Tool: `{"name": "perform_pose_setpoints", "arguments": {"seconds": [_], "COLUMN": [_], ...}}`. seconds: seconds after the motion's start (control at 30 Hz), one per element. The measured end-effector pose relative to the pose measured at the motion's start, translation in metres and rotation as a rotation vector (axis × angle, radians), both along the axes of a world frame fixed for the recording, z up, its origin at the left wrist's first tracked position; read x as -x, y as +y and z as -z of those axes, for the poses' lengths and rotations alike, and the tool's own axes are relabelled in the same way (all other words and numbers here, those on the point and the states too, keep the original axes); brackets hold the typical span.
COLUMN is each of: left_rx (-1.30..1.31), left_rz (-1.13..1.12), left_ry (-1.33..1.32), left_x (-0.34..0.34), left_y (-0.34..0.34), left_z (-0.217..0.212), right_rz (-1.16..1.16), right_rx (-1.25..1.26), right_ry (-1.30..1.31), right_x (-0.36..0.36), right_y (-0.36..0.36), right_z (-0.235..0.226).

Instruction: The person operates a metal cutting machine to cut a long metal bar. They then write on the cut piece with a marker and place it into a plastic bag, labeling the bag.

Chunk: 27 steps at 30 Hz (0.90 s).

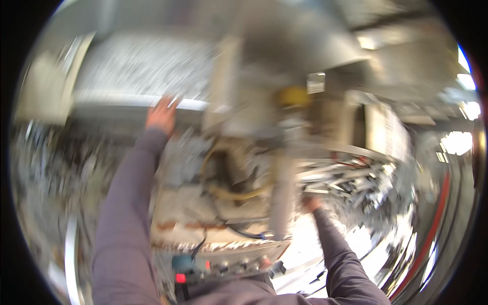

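Observation:
The whole picture is smeared by motion. My left hand (160, 118) reaches far forward, its fingers stretched out at the bright front edge (119, 100) of a pale silvery panel (142, 66). Whether the fingertips touch that edge I cannot tell, and nothing shows in the hand. Lower and to the right, my right hand (312, 203) is beside a pale upright post (282, 198), near a heap of metal strips and offcuts (351, 178). Its fingers are blurred and partly hidden, so any hold there is unclear.
Between my arms lies a worn, pale machine table (180, 208) with a looped yellowish hose (239, 195). A control panel with several knobs (221, 267) and a red button (180, 278) is close to my body. A yellow part (293, 96) sits behind the post. At right runs a red rail (429, 239).

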<state>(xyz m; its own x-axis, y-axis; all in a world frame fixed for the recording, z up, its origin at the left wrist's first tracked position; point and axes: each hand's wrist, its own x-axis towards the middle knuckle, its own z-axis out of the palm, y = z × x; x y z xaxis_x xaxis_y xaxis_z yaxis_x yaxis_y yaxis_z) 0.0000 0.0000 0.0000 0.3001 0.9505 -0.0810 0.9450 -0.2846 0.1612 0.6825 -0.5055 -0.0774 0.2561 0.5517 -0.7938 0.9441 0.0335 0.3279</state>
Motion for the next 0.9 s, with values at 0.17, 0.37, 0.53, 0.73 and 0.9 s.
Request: {"name": "perform_pose_setpoints", "arguments": {"seconds": [0.17, 0.37, 0.53, 0.73, 0.9], "left_rx": [0.354, 0.372, 0.564, 0.705, 0.811], "left_rz": [0.104, -0.034, -0.402, -0.876, -0.961], "left_ry": [0.034, -0.434, -0.639, -0.705, -0.789], "left_x": [0.006, 0.082, 0.216, 0.239, 0.151], "left_y": [0.022, -0.015, -0.099, -0.233, -0.309], "left_z": [-0.018, 0.011, 0.035, 0.015, 0.004], "right_rz": [0.832, 1.670, 1.033, 1.369, 1.149], "right_rx": [-0.122, -0.059, 0.148, -0.316, -0.573], "right_ry": [0.266, 0.150, 0.478, 0.484, 0.711], "right_x": [0.101, 0.221, 0.228, 0.126, 0.082], "right_y": [-0.172, -0.331, -0.321, -0.154, -0.044], "right_z": [-0.136, -0.214, -0.206, -0.213, -0.252]}}
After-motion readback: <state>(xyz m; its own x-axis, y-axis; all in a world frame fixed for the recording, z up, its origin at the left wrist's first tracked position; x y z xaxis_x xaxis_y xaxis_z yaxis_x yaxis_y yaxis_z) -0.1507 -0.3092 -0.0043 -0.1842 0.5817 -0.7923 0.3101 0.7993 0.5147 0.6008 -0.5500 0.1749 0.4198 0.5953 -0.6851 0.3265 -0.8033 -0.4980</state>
